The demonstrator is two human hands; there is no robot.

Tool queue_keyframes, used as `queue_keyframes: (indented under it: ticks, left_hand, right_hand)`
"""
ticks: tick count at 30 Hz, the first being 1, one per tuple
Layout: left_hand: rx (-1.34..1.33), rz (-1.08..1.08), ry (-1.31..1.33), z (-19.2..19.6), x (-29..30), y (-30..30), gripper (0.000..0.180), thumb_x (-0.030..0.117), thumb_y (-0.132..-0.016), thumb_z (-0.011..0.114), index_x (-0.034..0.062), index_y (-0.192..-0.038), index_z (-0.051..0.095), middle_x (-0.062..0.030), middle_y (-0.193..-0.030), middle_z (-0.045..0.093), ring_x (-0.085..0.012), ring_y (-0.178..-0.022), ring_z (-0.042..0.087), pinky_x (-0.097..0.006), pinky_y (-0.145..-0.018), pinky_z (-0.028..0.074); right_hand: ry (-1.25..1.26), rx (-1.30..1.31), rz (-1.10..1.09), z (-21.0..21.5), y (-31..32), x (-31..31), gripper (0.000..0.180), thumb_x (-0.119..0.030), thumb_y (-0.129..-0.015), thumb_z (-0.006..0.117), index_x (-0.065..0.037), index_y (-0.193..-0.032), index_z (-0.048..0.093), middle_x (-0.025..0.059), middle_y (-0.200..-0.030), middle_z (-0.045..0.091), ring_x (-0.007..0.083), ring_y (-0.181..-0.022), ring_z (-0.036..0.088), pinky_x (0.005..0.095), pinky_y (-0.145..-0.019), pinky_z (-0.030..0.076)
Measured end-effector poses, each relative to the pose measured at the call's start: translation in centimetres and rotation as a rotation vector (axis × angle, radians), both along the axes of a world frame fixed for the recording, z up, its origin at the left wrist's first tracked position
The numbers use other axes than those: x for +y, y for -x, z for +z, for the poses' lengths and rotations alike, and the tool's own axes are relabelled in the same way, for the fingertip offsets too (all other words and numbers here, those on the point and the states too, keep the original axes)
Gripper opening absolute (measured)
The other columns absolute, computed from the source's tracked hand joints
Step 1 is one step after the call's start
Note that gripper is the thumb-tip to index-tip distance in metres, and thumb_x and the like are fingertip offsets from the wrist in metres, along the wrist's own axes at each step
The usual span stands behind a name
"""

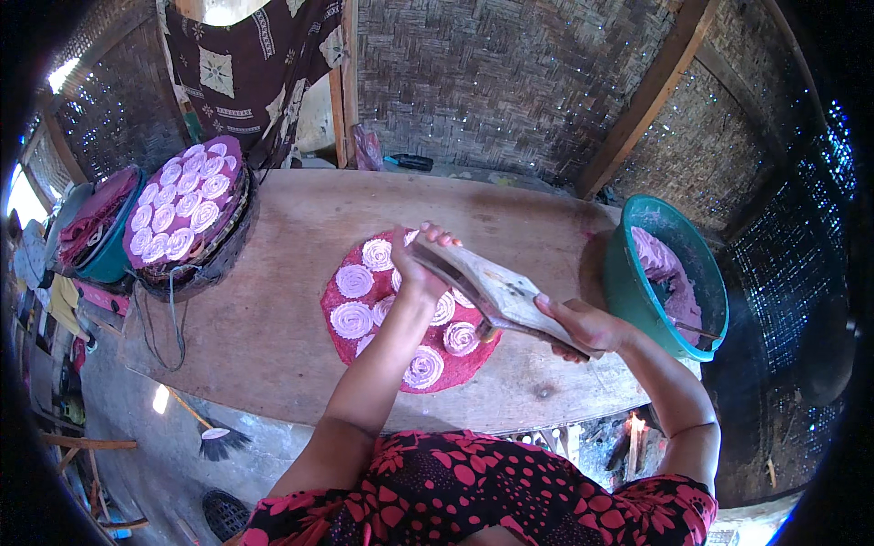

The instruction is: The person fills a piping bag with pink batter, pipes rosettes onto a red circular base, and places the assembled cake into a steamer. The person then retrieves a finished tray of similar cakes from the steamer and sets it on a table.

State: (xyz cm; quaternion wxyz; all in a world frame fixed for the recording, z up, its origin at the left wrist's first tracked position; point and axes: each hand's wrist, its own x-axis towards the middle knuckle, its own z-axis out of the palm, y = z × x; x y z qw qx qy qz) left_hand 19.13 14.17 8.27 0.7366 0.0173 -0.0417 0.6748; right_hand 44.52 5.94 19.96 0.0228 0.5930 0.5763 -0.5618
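- Gripping press (510, 293) at both ends with left hand (417, 260) and right hand (584, 326); holding over mat (466, 371).
- Possibly squashing coils (422, 366) by dipping too low.
- Possibly overlapping coils by drifting off gaps.

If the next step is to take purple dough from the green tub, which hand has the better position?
Probably the right hand: it is nearer the green tub with the dough, while the left hand is farther away, above the red round sheet. Both hold the wooden tool, though.
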Motion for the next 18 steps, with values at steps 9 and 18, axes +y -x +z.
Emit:
queue_keyframes:
  ticks: [9,18]
  left_hand:
    - [0.105,0.057,-0.030,-0.3,2.6,2.3,0.050,0.057,-0.095,0.027,0.0139,-0.082,0.048,0.0005,-0.066,0.046,-0.0180,-0.066,0.047,-0.039,-0.074,0.041]
    - [-0.012,0.095,-0.138,-2.2,1.6,3.4,0.036,0.046,-0.095,0.045,0.0164,-0.076,0.051,0.0066,-0.063,0.047,-0.0104,-0.059,0.047,-0.030,-0.066,0.041]
  right_hand:
    - [-0.072,0.143,-0.012,-2.7,1.3,1.0,0.079,-0.079,-0.083,0.041,-0.002,-0.077,0.059,0.0059,-0.057,0.054,0.0145,-0.043,0.053,0.0292,-0.035,0.040]
    - [0.493,0.926,-0.181,-9.9,2.4,1.9,0.084,-0.074,-0.089,0.024,-0.005,-0.127,0.053,0.0170,-0.088,0.069,0.0241,-0.065,0.068,0.0353,-0.061,0.058]
